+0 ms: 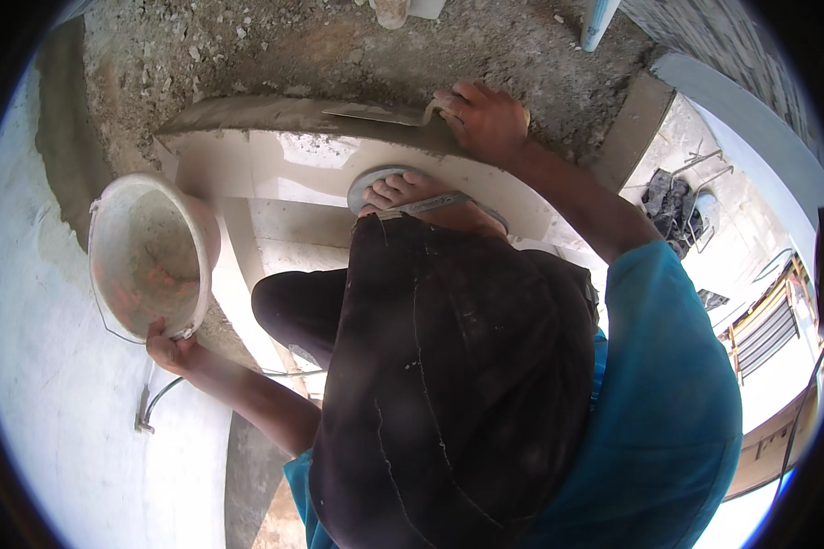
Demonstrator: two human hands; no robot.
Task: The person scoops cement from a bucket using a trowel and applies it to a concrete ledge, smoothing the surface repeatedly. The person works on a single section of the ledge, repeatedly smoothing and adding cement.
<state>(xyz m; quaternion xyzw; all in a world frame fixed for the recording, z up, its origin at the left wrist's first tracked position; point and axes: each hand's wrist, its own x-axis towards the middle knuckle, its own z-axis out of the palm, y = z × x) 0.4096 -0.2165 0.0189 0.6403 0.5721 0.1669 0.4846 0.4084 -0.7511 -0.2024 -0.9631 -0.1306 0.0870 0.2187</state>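
My right hand (485, 121) is closed round the handle of a plastering trowel (375, 115). The trowel's thin blade lies along the wet grey mortar (238, 113) on the top edge of a low, pale ledge (325, 151). At the left, my left hand (170, 351) grips the near rim of a whitish bucket (212, 229). This bucket is tipped so that its mouth shows, with grey residue and reddish patches inside. Its wire handle hangs down on the left side.
My foot (410, 190) in a grey flip-flop stands on the ledge. Rough soil with stones (247, 46) lies beyond it. A light blue pipe (599, 20) stands at the top right. A pale wall (64, 366) with a small pipe fitting (144, 416) runs along the left. Dark items (673, 206) lie on the floor at right.
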